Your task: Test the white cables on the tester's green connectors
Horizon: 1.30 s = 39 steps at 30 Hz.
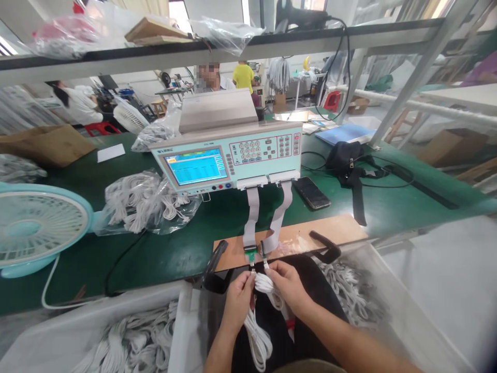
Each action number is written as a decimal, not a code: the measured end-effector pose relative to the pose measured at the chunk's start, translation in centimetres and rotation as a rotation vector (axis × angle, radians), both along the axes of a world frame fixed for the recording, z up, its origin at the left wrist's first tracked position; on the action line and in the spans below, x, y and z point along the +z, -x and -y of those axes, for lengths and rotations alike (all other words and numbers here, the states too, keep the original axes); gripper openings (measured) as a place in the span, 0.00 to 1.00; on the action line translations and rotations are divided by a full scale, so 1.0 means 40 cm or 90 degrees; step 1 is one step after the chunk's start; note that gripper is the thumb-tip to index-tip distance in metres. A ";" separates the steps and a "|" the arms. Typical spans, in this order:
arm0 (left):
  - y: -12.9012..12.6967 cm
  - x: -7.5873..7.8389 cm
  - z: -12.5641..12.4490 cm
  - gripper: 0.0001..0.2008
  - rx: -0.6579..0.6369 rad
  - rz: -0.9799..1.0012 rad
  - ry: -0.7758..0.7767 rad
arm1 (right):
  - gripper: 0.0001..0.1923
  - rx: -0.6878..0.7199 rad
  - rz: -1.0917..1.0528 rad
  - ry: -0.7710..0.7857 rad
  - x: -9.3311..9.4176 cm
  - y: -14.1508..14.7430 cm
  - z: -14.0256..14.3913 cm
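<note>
A bundled white cable hangs between my two hands over my lap. My left hand pinches a plug end of white cable just below a small green circuit board. My right hand pinches another plug by the second board's connector. Whether the plugs are fully seated I cannot tell. A second white cable coil dangles below my left hand. Grey ribbon cables run from the boards up to a tester with a lit blue screen.
A wooden board with black clamps lies along the table's front edge. A blue fan and bagged cables stand left. A phone and black bag lie right. Bins of cables flank my legs; people sit beyond.
</note>
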<state>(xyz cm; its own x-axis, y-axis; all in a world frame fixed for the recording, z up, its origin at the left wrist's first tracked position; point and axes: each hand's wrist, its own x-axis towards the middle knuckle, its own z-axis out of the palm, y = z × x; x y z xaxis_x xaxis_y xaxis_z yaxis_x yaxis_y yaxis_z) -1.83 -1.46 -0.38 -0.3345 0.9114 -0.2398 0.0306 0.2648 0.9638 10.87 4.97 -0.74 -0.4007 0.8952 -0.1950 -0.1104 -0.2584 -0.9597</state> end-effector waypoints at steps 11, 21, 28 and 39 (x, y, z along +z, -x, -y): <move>-0.002 0.001 -0.004 0.18 -0.041 -0.032 -0.006 | 0.16 0.010 0.018 -0.003 0.013 -0.001 -0.005; 0.009 0.008 -0.009 0.17 -0.060 -0.019 -0.020 | 0.17 -0.015 -0.049 0.082 0.020 0.007 0.002; 0.019 0.001 -0.011 0.16 -0.046 -0.005 -0.050 | 0.17 -0.018 -0.095 0.210 0.049 0.015 -0.002; -0.006 -0.021 -0.023 0.16 0.061 -0.006 -0.051 | 0.18 -0.024 -0.090 0.191 0.057 0.019 0.002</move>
<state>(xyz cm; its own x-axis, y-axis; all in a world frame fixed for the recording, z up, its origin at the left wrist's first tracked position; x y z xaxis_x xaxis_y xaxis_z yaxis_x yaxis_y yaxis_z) -1.59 -0.53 -1.23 -0.4236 0.8910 -0.1632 0.0183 0.1885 0.9819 10.10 4.89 1.53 -0.4106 0.8207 -0.3974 -0.2516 -0.5208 -0.8157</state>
